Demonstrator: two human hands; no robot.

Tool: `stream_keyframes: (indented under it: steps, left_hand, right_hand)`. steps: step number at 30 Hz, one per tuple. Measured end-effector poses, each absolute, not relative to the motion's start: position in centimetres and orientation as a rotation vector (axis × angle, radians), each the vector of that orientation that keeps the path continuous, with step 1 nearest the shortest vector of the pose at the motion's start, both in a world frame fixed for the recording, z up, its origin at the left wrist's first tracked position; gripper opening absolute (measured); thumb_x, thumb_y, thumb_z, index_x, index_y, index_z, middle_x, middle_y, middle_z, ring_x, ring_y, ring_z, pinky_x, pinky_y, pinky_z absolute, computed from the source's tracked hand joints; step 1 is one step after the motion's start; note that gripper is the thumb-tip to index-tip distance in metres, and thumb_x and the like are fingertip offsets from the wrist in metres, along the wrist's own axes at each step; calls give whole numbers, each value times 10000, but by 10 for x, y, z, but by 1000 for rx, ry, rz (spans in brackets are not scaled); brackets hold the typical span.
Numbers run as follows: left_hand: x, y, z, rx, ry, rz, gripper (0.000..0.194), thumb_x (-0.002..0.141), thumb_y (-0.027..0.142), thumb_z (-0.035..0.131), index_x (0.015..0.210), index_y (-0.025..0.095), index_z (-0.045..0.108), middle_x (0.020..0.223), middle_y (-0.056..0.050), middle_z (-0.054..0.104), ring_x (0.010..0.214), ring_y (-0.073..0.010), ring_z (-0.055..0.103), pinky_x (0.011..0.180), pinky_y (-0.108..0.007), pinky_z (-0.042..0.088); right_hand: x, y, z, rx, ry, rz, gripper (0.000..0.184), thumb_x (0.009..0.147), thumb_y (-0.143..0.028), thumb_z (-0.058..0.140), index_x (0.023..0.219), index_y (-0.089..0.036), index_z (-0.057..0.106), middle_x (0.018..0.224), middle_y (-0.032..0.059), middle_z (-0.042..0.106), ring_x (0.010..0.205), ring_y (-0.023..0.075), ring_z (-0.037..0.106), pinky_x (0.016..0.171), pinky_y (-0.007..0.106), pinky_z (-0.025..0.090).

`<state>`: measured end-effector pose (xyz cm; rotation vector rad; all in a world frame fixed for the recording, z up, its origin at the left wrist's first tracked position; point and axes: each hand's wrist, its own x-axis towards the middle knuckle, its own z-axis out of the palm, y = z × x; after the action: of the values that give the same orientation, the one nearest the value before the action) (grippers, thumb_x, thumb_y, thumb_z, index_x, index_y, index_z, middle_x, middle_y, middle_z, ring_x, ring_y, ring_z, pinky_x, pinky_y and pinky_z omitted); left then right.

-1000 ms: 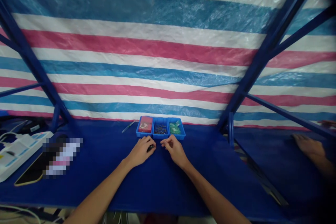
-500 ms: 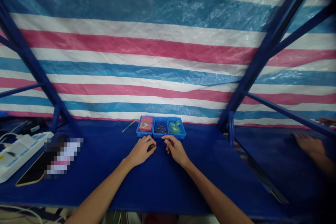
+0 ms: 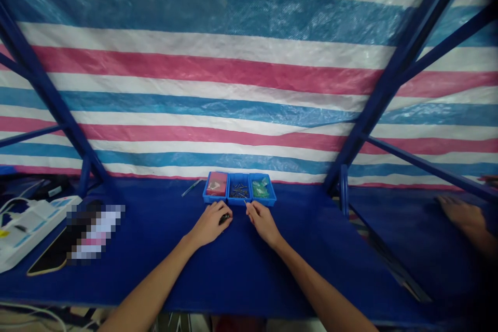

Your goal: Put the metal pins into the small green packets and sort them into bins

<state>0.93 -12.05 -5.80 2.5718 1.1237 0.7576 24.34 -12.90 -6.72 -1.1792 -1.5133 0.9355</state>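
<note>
My left hand (image 3: 211, 224) rests on the blue table, fingers curled round a small dark, shiny piece (image 3: 224, 218) whose kind I cannot make out. Across a short gap, my right hand (image 3: 263, 222) is closed, thumb and forefinger pinching a thin screw-like piece (image 3: 245, 201) that points up and left. Just beyond the hands stand three joined blue bins. The left bin (image 3: 210, 199) has reddish contents with small pale bits, the middle bin (image 3: 238, 201) holds dark screws (image 3: 239, 190), and the right bin (image 3: 270, 201) contains green items in clear plastic.
A thin clear-looking stick (image 3: 191, 187) lies left of the bins. At far left are a white power strip (image 3: 39, 228) with cables and a phone (image 3: 49, 257). Blue metal posts (image 3: 369, 109) rise before a striped sheet (image 3: 218, 72). Another person's hand (image 3: 462, 212) rests at far right.
My right hand has shifted slightly right and turned, its fingers closing into a pinch with the thin piece now showing at the tips. My left hand stays nearly still.
</note>
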Motion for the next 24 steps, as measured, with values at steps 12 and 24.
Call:
stream_keyframes:
  steps: [12, 24]
  left_hand:
    - [8, -119, -60, 2566, 1116, 771, 146, 1074, 328, 544, 1044, 250, 664, 1099, -37, 665, 1015, -235, 611, 927, -388, 443]
    - [8, -120, -59, 2576, 1132, 757, 148, 1069, 331, 548, 1055, 254, 674, 1095, -41, 661, 1001, -239, 596, 895, -386, 451]
  right_hand:
    - [245, -124, -67, -1112, -1387, 953, 398, 995, -625, 551, 904, -241, 606, 769, -10, 615, 489, 133, 472, 478, 270, 391]
    - [245, -138, -65, -1218, -1919, 455, 210, 994, -390, 616, 843, -257, 676, 842, 21, 698, 738, 202, 623, 706, 309, 472]
